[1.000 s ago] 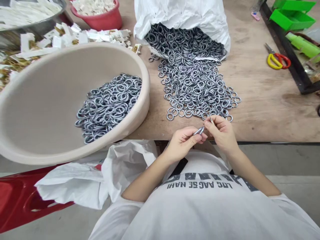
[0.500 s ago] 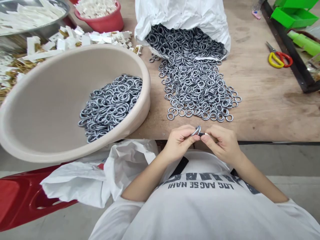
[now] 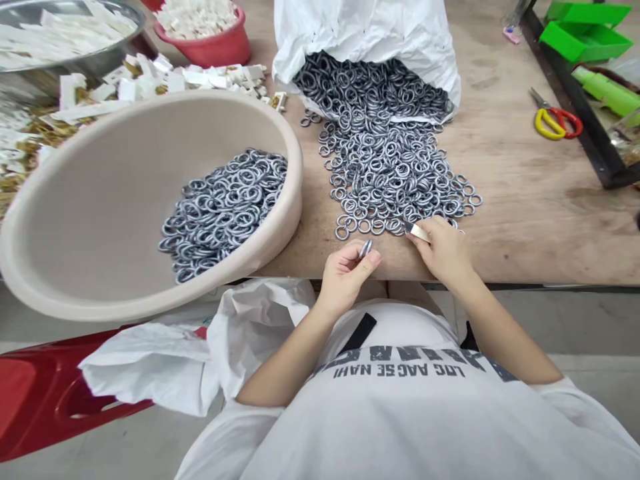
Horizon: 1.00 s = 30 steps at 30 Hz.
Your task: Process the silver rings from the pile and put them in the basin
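My left hand (image 3: pixel 346 270) pinches a small grey metal ring (image 3: pixel 365 249) between thumb and fingertips, just above the near table edge. My right hand (image 3: pixel 443 250) rests closed at the near edge of the loose pile of metal rings (image 3: pixel 395 180) on the wooden table, gripping a small pale tool (image 3: pixel 417 231) whose tip touches the pile. The rings spill from a white sack (image 3: pixel 365 30) lying open at the back. To the left, a large beige basin (image 3: pixel 100 200) holds a heap of the same rings (image 3: pixel 225 207).
White plastic pieces (image 3: pixel 150 73) are strewn behind the basin, beside a red tub (image 3: pixel 210 40) and a metal bowl (image 3: pixel 60 33). Scissors (image 3: pixel 555 120) with red and yellow handles lie at the right near green trays (image 3: pixel 585 30). A white bag (image 3: pixel 200 347) drapes over a red stool (image 3: pixel 40 393).
The hands were together at the ring; now they have parted. The left hand moved left holding the ring, and the right hand reached forward to the pile with the tool.
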Motion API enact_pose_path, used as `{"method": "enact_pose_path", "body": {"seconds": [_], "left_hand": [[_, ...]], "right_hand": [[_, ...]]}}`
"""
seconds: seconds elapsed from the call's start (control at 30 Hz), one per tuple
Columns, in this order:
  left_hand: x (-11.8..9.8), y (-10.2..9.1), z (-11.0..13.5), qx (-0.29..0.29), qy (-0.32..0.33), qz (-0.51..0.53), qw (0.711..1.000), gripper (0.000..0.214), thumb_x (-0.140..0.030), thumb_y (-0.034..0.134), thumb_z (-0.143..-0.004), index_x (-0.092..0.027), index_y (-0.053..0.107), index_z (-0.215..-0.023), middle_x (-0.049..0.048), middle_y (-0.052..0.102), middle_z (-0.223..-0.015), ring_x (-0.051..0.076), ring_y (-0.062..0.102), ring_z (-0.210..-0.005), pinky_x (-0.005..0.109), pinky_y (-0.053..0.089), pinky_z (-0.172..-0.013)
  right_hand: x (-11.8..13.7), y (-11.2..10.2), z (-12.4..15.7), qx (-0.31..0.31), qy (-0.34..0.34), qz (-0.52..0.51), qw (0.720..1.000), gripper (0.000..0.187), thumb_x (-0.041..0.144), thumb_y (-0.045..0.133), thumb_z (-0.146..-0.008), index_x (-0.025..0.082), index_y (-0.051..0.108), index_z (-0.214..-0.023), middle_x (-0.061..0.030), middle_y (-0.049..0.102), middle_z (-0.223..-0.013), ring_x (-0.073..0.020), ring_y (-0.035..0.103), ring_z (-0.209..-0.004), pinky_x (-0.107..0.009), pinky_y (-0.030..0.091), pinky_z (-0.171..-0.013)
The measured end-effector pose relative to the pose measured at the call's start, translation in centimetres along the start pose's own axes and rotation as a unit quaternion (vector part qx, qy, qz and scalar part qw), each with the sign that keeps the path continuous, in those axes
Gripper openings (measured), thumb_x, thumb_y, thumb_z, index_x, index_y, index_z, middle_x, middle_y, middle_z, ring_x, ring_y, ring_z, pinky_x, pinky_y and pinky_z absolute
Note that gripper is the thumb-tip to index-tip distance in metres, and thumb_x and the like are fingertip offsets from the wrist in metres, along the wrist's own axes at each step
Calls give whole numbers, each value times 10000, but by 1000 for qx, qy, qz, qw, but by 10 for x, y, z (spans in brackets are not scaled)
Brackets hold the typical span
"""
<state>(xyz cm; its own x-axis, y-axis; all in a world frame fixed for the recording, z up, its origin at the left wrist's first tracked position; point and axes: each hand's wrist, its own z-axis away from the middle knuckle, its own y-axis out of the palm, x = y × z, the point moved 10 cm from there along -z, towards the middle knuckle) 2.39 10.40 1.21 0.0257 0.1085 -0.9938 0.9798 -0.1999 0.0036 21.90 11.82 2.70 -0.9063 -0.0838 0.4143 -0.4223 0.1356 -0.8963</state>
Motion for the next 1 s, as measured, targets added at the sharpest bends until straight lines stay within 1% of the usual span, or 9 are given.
{"method": "enact_pose_path", "body": {"seconds": [0.1, 0.23, 0.37, 0.5, 0.6, 0.7, 0.77, 0.87, 1.0], "left_hand": [[-12, 2, -2, -10, 32, -58, 998, 229, -399, 704, -886, -188, 783, -929, 65, 690, -914, 172, 614, -878, 276, 477, -782], [-12, 19, -3, 36, 27, -27, 999, 264, -385, 730, -867, -192, 779, -1040, 83, 720, -1003, 197, 640, -962, 303, 498, -869], [5, 31, 1, 64, -46, 89, 993, 236, -378, 751, -852, -176, 728, -971, 28, 697, -855, 117, 608, -740, 247, 511, -735], [10, 43, 7, 114, -94, 150, 978, 273, -399, 748, -851, -176, 668, -986, -1, 660, -750, 92, 589, -614, 212, 515, -587], [5, 48, 10, 136, -105, 163, 972, 282, -418, 736, -858, -170, 648, -960, 22, 690, -775, 115, 645, -642, 235, 560, -608], [0, 51, 13, 153, -94, 156, 971, 277, -404, 745, -853, -159, 671, -959, 55, 712, -860, 145, 688, -751, 280, 595, -726], [-1, 52, 15, 163, -80, 134, 974, 268, -397, 732, -866, -155, 696, -976, 70, 714, -899, 164, 689, -814, 301, 587, -778], [-8, 50, 15, 163, -26, 62, 984, 239, -389, 698, -893, -155, 742, -909, 82, 702, -909, 184, 668, -875, 315, 550, -829], [-21, 44, 15, 149, 43, -2, 988, 182, -345, 687, -905, -182, 769, -903, 79, 712, -915, 194, 657, -905, 332, 513, -881]], "right_hand": [[4, 1, 4, 30, -1, -198, 980, 232, 397, 574, -967, 195, 666, -902, -32, 633, -831, -188, 555, -770, -294, 359, -669], [25, 10, 19, 130, -26, -388, 912, 256, 428, 623, -939, 189, 646, -853, 14, 556, -754, -141, 490, -707, -271, 371, -658], [23, -1, 23, 72, -23, -402, 913, 255, 394, 729, -870, 183, 641, -757, 32, 513, -706, -122, 461, -680, -262, 354, -640], [19, -9, 25, 19, -34, -407, 913, 189, 376, 778, -834, 194, 731, -819, 8, 620, -736, -137, 534, -698, -280, 414, -673], [21, -4, 28, 37, -23, -465, 884, 199, 399, 790, -818, 209, 753, -864, -6, 675, -783, -148, 594, -719, -297, 478, -698], [20, 13, 34, 88, 41, -552, 828, 275, 449, 792, -802, 207, 726, -914, -6, 683, -792, -144, 614, -684, -294, 519, -653], [22, 19, 37, 105, 63, -576, 808, 305, 456, 810, -777, 204, 708, -914, 0, 672, -780, -139, 612, -673, -284, 527, -638], [27, 16, 37, 101, 43, -570, 815, 282, 433, 819, -769, 204, 708, -890, 0, 663, -805, -131, 599, -692, -270, 515, -649], [21, 11, 36, 79, 54, -544, 834, 255, 452, 668, -902, 204, 700, -950, 18, 608, -724, -109, 495, -581, -259, 435, -569]]}}
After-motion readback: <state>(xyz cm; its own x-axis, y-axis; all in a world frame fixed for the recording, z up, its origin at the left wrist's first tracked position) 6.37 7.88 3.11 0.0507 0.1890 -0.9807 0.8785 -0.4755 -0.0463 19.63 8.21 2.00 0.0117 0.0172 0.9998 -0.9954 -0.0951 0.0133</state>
